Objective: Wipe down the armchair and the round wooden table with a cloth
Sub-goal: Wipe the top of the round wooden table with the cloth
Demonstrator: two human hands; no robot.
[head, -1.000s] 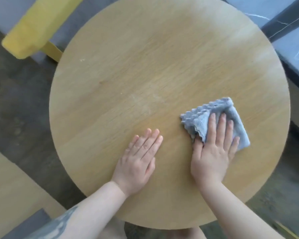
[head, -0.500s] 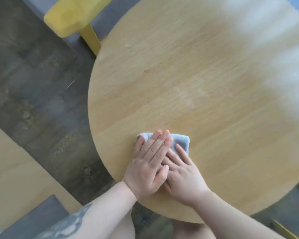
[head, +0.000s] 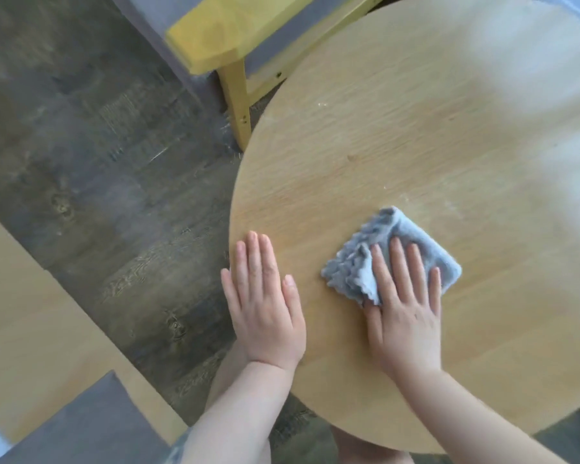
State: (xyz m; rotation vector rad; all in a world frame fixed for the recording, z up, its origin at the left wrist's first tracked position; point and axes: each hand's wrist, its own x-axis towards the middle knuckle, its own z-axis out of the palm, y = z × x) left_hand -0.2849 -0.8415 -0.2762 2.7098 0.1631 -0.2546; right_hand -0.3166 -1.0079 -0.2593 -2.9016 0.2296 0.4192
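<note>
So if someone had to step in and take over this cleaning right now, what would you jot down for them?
Left hand: flat, fingers straight, resting on the round light-wood table at its left edge, holding nothing.
Right hand: fingers straight, pressing the folded grey-blue cloth on the tabletop, near side.
Done: cannot tell how much is wiped; faint pale smears show just beyond the cloth.
Left: the far half of the table, then the yellow wooden armchair behind it.

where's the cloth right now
In the head view the blue-grey cloth lies folded on the round wooden table, on its near part, pressed flat under the right hand, with the left hand flat by the table's left edge.
</note>
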